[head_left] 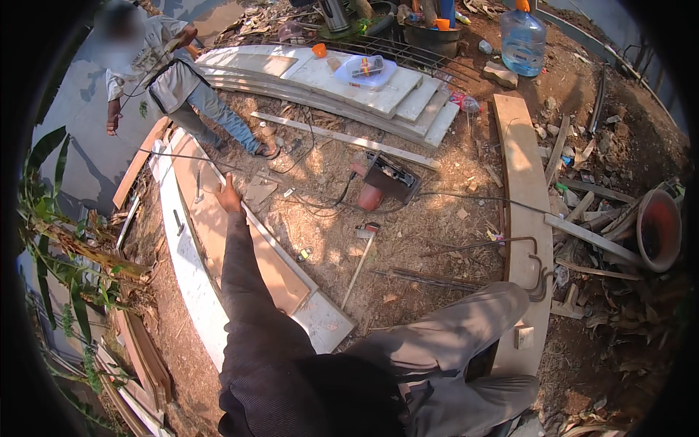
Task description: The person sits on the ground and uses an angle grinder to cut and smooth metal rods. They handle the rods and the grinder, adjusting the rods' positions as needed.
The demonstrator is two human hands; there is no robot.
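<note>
Strewn with shavings and scraps, an outdoor yard's bare ground (320, 255) spreads beneath the work, a grey wall (80, 102) at 10 o'clock. A stack of pale boards (313, 84) crosses 12 o'clock, and a wooden plank (528, 182) runs down the 3 o'clock side. A long brown panel (207, 222) lies at 9 o'clock, bordered by white boards (182, 269), its long axis running from 11 to 5 o'clock; the far end points toward a co-worker (164, 80) standing at 10 o'clock. A clear blue water jug (523, 47) stands between 1 and 2 o'clock, and a power tool (382, 182) rests on the ground just above center. The person's left hand (230, 197), fingers parted, reaches over the panel's right-hand edge at 9 o'clock; contact cannot be told. The right hand is out of view, its state unknown. Beside the left hand, a hammer (198, 187) lies on the panel.
</note>
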